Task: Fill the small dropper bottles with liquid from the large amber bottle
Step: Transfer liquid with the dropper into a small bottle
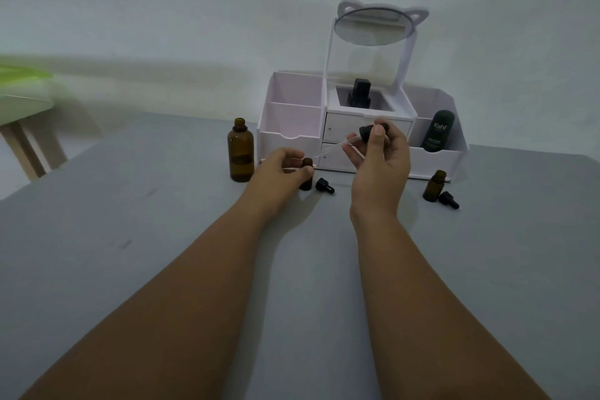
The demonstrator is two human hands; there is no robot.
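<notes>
The large amber bottle (241,153) stands uncapped on the grey table, left of my hands. My left hand (279,172) grips a small amber dropper bottle (306,177) that stands upright on the table. My right hand (378,159) pinches the black bulb of a glass dropper (344,143), whose clear tube slants down-left toward the small bottle's mouth. A black dropper cap (324,186) lies beside that bottle. A second small amber bottle (435,186) stands uncapped at the right with its black cap (449,200) lying next to it.
A white cosmetic organiser (292,114) with drawers and a round mirror (373,27) stands behind my hands. It holds a dark green Kahf bottle (438,131) and a black bottle (360,92). A wooden stool with a green top (22,101) is at far left.
</notes>
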